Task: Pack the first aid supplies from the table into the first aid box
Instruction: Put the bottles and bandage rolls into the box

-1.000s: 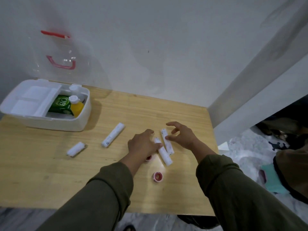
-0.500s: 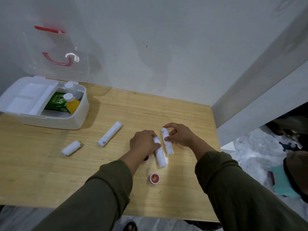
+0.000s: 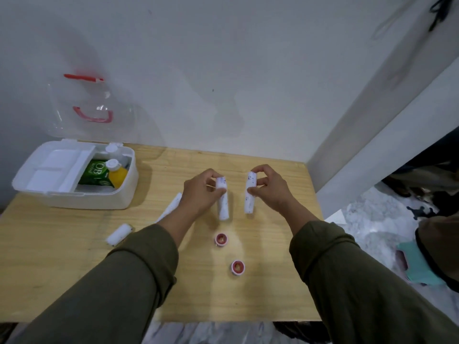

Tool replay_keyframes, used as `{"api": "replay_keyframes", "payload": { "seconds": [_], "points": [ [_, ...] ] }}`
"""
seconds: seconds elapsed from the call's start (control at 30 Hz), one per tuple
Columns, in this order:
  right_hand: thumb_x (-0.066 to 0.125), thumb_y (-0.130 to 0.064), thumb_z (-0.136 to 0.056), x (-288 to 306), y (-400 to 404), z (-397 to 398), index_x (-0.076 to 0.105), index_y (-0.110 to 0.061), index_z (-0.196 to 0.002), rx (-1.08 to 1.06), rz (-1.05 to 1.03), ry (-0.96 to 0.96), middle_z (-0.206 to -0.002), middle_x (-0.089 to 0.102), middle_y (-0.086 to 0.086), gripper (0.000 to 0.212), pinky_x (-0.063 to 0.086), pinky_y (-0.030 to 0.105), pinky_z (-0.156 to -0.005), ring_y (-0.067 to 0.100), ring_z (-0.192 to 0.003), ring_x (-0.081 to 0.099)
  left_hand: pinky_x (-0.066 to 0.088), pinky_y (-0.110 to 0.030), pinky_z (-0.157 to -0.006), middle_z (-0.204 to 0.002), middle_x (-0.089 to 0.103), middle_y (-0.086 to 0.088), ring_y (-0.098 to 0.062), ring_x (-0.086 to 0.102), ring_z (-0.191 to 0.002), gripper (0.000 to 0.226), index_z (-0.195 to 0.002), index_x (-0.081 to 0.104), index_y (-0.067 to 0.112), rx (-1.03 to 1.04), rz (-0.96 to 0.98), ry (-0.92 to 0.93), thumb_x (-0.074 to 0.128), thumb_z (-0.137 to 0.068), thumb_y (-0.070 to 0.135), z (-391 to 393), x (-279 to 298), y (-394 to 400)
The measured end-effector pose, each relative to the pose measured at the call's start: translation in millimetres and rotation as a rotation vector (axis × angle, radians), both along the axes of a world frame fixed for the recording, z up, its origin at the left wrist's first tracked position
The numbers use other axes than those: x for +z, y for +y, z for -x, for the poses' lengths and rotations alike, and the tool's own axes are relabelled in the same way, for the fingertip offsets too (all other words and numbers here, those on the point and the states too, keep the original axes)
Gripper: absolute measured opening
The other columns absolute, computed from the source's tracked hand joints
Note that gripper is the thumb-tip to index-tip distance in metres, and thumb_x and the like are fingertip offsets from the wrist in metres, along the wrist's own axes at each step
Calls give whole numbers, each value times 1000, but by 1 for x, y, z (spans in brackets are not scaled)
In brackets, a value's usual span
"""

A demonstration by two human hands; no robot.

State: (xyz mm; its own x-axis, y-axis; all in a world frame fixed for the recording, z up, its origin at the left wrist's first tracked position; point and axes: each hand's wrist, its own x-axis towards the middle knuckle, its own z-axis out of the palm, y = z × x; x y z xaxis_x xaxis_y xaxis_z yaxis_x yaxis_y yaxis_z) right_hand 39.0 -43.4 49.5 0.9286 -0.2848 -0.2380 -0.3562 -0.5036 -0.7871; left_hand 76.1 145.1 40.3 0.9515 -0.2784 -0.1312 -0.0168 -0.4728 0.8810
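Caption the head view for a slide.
Each hand, left hand and right hand, pinches a white roll above the wooden table; open first aid box waits at left.

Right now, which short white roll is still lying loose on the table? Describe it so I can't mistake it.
Start at the open white first aid box at the table's far left corner and come toward the near edge. The short roll lies there, just beyond the left sleeve. It is stubbier than the long white rolls, and neither hand touches it.
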Motion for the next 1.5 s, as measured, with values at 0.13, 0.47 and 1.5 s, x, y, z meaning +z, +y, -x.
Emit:
{"api": "replay_keyframes", "payload": {
  "seconds": [0.13, 0.47, 1.5],
  "points": [
    [70, -6, -76, 28, 40, -3, 51, -29, -105, -31, -42, -138, -101, 67, 7, 42, 56, 35, -77, 18, -92, 66, 42, -2, -64, -95, 65, 9, -1, 63, -79, 24, -99, 65, 25, -2, 105, -111, 72, -79, 13, -21, 37, 41],
    [68, -13, -79, 60, 193, -17, 51, -32, -103, -60, -98, -348, -100, 70, 3, 35, 47, 20, -65, 8, -65, 62, 43, -5, -73, -98, 66, 4, -6, 63, -87, 30, -103, 66, 24, 11, 98, -287, 73, -78, 9, -63, 86, 197],
    [65, -15, -83, 7, 308, -56, 54, -20, -105, -67, 300, -401, -96, 68, 1, 24, 39, 19, -67, 15, -93, 62, 51, -25, -81, -97, 68, 0, -15, 64, -89, 27, -97, 66, 27, -408, -163, -172, 77, -75, 16, -109, 6, 268]
  ]
}}
